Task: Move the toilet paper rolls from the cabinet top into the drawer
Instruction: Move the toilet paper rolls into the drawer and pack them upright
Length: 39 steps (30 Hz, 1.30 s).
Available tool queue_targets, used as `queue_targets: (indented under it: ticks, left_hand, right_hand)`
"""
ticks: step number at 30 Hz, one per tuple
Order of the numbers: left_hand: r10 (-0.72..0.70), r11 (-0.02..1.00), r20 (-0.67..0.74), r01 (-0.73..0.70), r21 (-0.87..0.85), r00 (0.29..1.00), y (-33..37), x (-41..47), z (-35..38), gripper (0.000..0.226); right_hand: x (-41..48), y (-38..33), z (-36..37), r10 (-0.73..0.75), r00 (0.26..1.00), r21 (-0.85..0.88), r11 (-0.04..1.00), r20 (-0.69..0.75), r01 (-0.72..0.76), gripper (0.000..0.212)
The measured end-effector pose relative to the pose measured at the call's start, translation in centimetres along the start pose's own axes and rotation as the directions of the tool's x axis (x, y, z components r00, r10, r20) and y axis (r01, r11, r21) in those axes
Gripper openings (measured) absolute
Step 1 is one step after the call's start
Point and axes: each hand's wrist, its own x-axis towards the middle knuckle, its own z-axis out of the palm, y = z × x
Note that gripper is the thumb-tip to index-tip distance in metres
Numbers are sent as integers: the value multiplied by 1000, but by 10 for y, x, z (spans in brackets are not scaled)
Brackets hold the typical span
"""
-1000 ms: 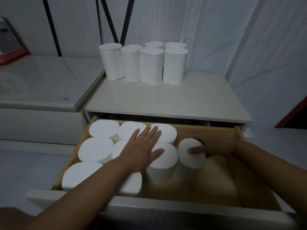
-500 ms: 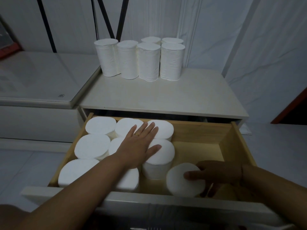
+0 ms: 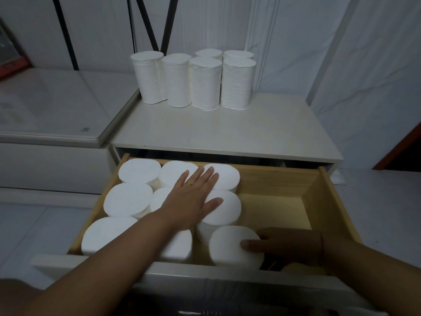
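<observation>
The wooden drawer (image 3: 282, 179) is pulled open below the white cabinet top (image 3: 227, 133). Several white toilet paper rolls (image 3: 128, 199) stand upright in its left half. My left hand (image 3: 191, 199) lies flat with straight fingers on top of the middle rolls. My right hand (image 3: 284, 246) grips one roll (image 3: 230, 244) at the drawer's front, thumb on its top and fingers down its right side. Several more rolls (image 3: 205, 83) stand upright at the back of the cabinet top.
The drawer's right half shows bare wood (image 3: 273, 210). A lower white unit with a glass top (image 3: 57, 110) adjoins the cabinet on the left. White fabric hangs behind, and black poles (image 3: 168, 23) lean against the wall.
My right hand has drawn the roll from the drawer's middle to its front and slid it left against the other rolls. My left hand has stayed flat on the rolls.
</observation>
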Motion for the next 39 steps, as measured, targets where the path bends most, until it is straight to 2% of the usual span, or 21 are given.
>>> queue_targets:
  ticks: [4,8,13,17,20,22,25,29,31,33,39]
  left_hand:
    - [1,1000,1,-1,-7,1000,0,1,0,71]
    - [9,1000,-12,-9,-1,1000,-2,1,2,70]
    - [19,1000,-33,-19,9,999,-4,2,6,70]
    - [19,1000,-41,-19,9,999,-4,1,6,69]
    - [20,998,-61,-24,-51,998,-2,0,4,67]
    - [-5,987,-113,-14,-162,994,-2,0,-2,65]
    - [-56,975,-194,12,-223,979,-4,6,-13,64]
    - [-73,982,-194,36,-185,978,-9,18,-25,65]
    - [-77,983,-182,44,-177,980,-13,25,-28,65]
    - [-86,984,-174,56,-170,981,-18,33,-30,65]
    - [-101,989,-176,80,-125,979,-32,53,-27,69]
  right_hand:
    - [4,-8,8,-13,1000,60,998,18,12,51]
    - [5,-17,15,-59,998,68,996,36,56,68]
    - [11,-21,20,-60,997,92,994,39,57,52]
    - [12,-25,20,-31,999,79,997,45,27,48]
    - [5,-31,18,-50,998,-164,985,-42,43,50]
    - [-9,-45,8,-173,974,-371,923,-149,107,48]
    - [-35,-78,-22,-364,879,-486,854,-307,184,48]
    - [-44,-111,-65,-538,627,-440,838,-563,323,38]
    - [-33,-124,-83,-545,525,-351,833,-654,428,34]
    - [-16,-137,-103,-538,442,-309,815,-718,490,42]
    - [41,-178,-166,-442,321,-212,805,-837,555,75]
